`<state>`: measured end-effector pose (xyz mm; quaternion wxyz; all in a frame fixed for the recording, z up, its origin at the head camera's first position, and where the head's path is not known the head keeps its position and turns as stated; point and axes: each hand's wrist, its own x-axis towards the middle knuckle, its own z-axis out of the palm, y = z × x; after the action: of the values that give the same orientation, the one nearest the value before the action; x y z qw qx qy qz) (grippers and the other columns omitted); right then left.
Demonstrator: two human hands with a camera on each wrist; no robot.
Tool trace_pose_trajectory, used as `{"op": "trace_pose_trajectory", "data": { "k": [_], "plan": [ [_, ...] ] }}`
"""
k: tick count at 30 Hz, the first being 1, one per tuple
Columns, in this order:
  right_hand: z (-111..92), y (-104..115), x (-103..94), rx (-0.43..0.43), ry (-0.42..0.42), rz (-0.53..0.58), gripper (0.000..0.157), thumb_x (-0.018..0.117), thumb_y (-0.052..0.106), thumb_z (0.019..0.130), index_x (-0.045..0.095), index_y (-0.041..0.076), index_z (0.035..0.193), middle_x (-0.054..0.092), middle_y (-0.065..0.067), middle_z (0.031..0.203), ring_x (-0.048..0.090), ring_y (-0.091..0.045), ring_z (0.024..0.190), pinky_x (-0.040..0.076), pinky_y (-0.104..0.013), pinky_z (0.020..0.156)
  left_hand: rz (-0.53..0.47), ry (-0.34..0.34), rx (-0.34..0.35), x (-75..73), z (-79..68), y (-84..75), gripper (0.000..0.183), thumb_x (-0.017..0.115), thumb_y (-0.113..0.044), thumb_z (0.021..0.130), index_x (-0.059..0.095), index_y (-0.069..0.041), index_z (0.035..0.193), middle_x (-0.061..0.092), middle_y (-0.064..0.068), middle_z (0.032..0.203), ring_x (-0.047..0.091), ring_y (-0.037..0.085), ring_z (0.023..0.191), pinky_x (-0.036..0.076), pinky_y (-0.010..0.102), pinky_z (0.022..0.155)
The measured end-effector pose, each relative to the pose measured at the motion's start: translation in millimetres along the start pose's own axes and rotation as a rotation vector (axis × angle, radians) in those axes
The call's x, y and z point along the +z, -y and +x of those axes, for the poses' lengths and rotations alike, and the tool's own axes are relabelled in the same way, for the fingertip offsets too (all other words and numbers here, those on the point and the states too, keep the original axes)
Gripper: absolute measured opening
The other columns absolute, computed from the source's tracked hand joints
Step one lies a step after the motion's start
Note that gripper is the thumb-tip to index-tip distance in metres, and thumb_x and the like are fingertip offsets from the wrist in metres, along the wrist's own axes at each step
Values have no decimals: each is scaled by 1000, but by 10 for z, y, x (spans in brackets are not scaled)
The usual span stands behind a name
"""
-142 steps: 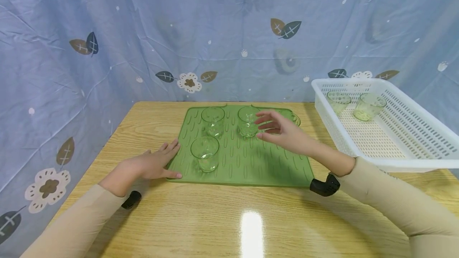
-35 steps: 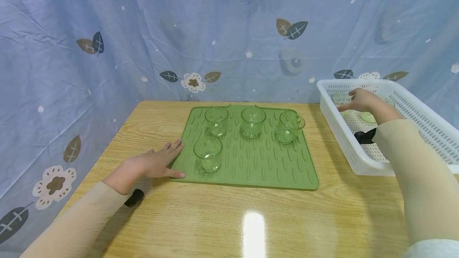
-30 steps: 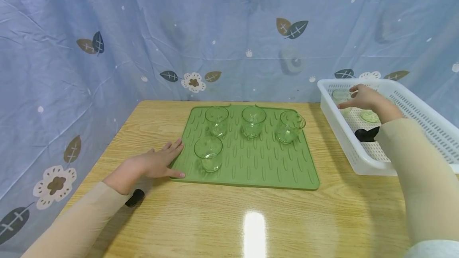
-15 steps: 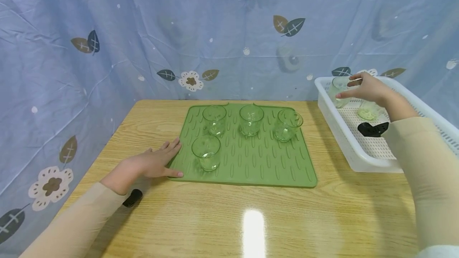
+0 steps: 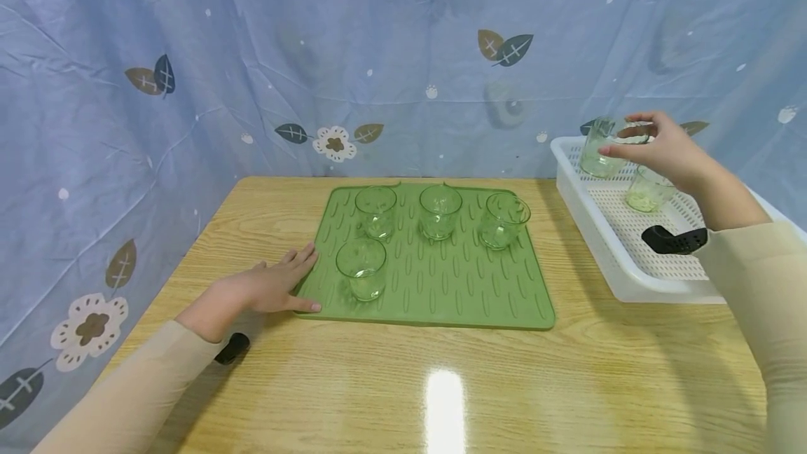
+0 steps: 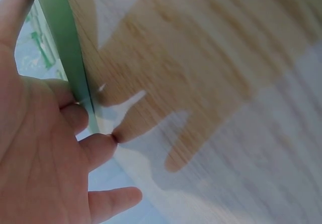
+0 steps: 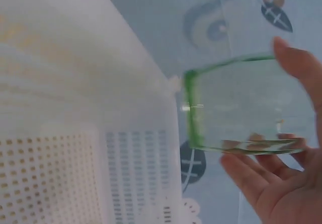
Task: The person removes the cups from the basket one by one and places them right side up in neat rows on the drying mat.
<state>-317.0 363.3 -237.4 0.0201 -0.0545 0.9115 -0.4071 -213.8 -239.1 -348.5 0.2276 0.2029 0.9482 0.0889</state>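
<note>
My right hand (image 5: 668,149) grips a clear greenish drinking glass (image 5: 599,153) between thumb and fingers, over the back left of the white basket. Seen from the right wrist, the glass (image 7: 231,103) is beside the basket wall, clasped by the fingers. A second glass (image 5: 649,191) sits inside the basket. My left hand (image 5: 271,286) lies with fingers spread at the left edge of the green mat (image 5: 441,293). On that mat stand several glasses: one at front left (image 5: 362,272), and a back row with a left (image 5: 376,212), a middle (image 5: 439,212) and a right one (image 5: 504,221).
The white perforated basket (image 5: 621,268) stands right of the mat on the wooden table (image 5: 353,384). A blue patterned curtain (image 5: 403,33) hangs behind and along the left side. A black wrist camera (image 5: 674,240) hangs under my right wrist, above the basket.
My right hand left the mat area, reached into the basket, took hold of a glass and has raised it. The left hand stays at the mat's edge.
</note>
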Motion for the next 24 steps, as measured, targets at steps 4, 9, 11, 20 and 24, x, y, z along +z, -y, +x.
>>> {"op": "trace_pose_trajectory", "data": {
  "k": [4, 9, 11, 20, 24],
  "plan": [
    [-43, 21, 52, -33, -84, 85, 89, 63, 39, 102, 6, 14, 166, 31, -11, 152, 35, -33, 134, 36, -48, 108, 4, -2, 1, -6, -3, 1, 107, 58, -66, 95, 10, 1, 163, -3, 22, 169, 3, 51, 151, 7, 82, 108],
    [-94, 98, 141, -88, -148, 260, 72, 66, 23, 102, 21, 18, 158, 39, 9, 126, 54, -2, 104, 47, -13, 85, 0, 2, -1, -14, -11, -19, 107, 59, -66, 95, 10, 2, 163, -2, 23, 169, 4, 52, 151, 7, 82, 108],
    [-110, 138, 188, -108, -154, 324, 66, 67, 18, 101, 27, 20, 154, 38, 6, 123, 57, -1, 96, 49, -9, 81, 0, 4, -2, -10, -12, -25, 107, 59, -65, 95, 10, 2, 163, -2, 23, 169, 4, 52, 151, 8, 82, 108],
    [-189, 242, 339, -149, -145, 269, 52, 64, 18, 103, 44, 26, 150, 40, 5, 117, 52, -2, 100, 46, -10, 79, 9, 1, -6, -14, -8, -38, 107, 59, -65, 96, 11, 2, 163, -2, 23, 169, 4, 52, 151, 8, 82, 109],
    [-217, 266, 402, -161, -152, 234, 41, 64, 21, 103, 47, 34, 138, 39, 7, 117, 48, -3, 106, 44, -12, 81, 5, 3, -4, -22, 0, -40, 106, 59, -65, 96, 11, 2, 163, -2, 23, 169, 4, 52, 151, 8, 82, 109]
  ]
}}
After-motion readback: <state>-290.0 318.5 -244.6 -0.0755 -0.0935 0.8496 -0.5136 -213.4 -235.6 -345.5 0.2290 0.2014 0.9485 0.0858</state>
